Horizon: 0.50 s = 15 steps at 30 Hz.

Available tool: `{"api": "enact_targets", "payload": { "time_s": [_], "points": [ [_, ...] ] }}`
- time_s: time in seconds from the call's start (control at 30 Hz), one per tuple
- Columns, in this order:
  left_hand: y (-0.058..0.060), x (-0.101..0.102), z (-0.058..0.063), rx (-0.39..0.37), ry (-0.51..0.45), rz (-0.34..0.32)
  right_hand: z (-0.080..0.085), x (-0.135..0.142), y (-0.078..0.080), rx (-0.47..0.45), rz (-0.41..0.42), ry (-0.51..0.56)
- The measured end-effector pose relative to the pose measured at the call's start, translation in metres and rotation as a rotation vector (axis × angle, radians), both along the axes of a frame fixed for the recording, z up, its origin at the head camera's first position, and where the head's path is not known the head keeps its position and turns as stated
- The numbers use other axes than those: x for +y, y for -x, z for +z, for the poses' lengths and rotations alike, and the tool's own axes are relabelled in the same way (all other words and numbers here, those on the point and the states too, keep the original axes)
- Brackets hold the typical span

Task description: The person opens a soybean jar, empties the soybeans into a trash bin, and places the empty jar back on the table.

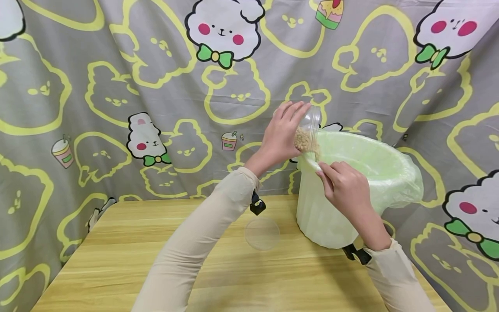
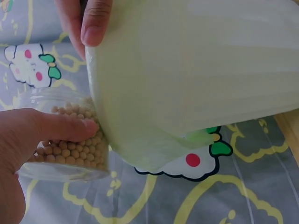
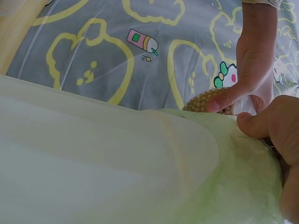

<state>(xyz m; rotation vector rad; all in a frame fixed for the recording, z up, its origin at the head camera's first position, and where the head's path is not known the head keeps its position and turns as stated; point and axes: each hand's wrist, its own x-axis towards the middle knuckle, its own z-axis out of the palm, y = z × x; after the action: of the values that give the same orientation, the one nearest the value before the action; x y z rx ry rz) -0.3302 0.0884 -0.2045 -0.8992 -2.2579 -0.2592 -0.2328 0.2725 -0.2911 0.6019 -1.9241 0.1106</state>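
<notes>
My left hand (image 1: pixel 281 134) grips a clear plastic jar (image 1: pixel 313 117), thumb along its side. The jar is tipped towards the bin, its mouth at the rim, with small round tan beads (image 2: pixel 70 151) heaped along its lower side. A pale, ribbed bin (image 1: pixel 321 208) stands on the table, lined with a light green plastic bag (image 1: pixel 403 188) folded over its rim. With curled fingers, my right hand (image 1: pixel 348 188) pinches the lined rim close to the jar; in the right wrist view its thumb (image 3: pixel 254 125) presses the outside of the bag. Its other fingers are partly hidden.
A clear round disc (image 1: pixel 262 234), like a lid, lies on the wooden table (image 1: pixel 156 247) left of the bin. A grey patterned curtain (image 1: pixel 175 99) hangs right behind the table and the bin. Black wrist straps (image 1: pixel 257 204) hang below both forearms.
</notes>
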Motion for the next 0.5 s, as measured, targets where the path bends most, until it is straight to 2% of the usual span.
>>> {"api": "enact_targets", "payload": {
  "time_s": [0.27,0.5],
  "points": [
    [0.0008,0.0025,-0.0038,0.054,-0.009,-0.028,0.0007,-0.0006,-0.0005,0.01,0.007,0.0],
    [-0.0008,0.0038,-0.0068,0.072,0.002,-0.025,0.0008,-0.0017,-0.001,0.01,0.005,0.003]
  ]
}}
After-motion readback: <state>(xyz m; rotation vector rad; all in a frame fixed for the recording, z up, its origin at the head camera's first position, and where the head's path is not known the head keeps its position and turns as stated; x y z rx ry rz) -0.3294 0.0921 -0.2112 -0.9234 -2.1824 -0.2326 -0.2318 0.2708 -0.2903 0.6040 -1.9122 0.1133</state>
